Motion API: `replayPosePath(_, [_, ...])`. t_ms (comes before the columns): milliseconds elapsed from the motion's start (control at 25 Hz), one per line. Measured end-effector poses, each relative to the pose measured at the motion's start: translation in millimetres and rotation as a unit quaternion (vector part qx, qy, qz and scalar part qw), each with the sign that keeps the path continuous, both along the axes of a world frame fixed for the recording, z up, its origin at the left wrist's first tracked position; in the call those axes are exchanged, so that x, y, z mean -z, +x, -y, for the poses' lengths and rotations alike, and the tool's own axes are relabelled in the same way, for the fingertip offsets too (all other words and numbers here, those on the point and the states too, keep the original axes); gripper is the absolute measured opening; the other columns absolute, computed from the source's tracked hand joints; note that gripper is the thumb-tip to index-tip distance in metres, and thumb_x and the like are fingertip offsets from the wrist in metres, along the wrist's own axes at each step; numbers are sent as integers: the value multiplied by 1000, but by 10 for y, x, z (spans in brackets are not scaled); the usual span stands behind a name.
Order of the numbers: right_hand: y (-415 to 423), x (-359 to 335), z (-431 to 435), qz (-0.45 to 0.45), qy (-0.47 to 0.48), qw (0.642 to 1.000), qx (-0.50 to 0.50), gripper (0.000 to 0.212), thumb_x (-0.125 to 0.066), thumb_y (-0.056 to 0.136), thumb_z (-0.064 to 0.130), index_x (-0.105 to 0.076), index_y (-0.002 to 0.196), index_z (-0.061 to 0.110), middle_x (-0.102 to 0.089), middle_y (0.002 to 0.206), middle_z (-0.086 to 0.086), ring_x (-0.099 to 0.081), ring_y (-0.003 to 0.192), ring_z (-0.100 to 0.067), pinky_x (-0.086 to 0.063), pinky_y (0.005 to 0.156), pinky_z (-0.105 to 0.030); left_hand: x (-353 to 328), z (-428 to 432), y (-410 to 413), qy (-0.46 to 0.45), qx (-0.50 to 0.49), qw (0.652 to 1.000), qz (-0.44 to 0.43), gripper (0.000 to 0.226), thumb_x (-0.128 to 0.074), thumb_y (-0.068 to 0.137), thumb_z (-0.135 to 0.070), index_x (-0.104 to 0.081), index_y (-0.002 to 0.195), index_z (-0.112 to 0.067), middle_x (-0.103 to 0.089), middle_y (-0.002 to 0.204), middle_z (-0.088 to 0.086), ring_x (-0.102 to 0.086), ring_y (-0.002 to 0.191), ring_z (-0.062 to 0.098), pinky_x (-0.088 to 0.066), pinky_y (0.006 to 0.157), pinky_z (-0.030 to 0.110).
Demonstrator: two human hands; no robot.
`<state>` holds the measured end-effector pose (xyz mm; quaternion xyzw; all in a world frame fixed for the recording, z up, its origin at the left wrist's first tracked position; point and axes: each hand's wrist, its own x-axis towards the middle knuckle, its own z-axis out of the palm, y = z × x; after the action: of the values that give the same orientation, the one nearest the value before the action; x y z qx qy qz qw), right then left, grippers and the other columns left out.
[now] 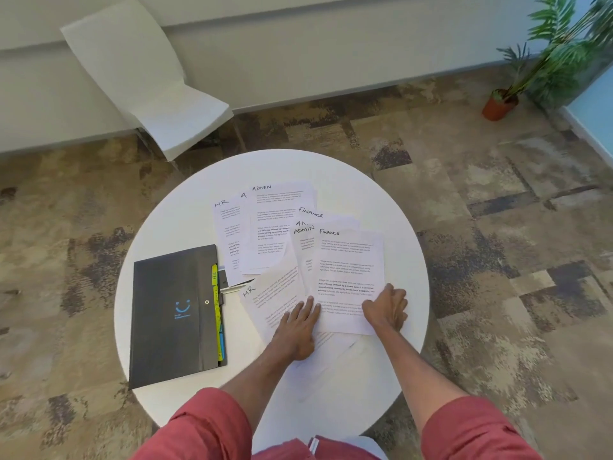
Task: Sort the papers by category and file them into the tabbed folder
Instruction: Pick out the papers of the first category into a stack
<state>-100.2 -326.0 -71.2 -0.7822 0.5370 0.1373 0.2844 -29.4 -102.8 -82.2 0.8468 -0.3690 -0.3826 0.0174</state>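
I am pressing my left hand (298,327) flat, fingers straight, on the HR sheet (265,303) at the near end of the papers (278,227). These thin white printed sheets are lying fanned and overlapping across the middle of the round white surface (404,227). My right hand (386,310) is curling round the lower right edge of the Finance sheet (348,270), thumb on top, gripping it. The folder (166,313), dark, matte and rectangular, is lying closed to the left, just beside the papers, its near left corner sitting right at the rim. Yellow-green and blue tabs (217,313) are sticking out along its right edge. Bare smooth surface is showing to the right of the papers and along the far rim. Beyond, a white chair (159,104) is standing on mottled carpet (497,260), well apart from a potted plant (544,71).
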Motion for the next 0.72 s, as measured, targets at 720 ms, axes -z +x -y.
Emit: replayPosePath(720, [-144, -140, 107, 139, -106, 984, 29, 7, -67, 101, 16, -67, 108, 19, -63, 113, -4, -63, 100, -31, -51, 84, -43, 3, -67, -6, -61, -34, 998, -3, 80, -46, 104, -19, -4, 172, -17, 7, 180, 5, -1, 166, 28, -8, 134, 45])
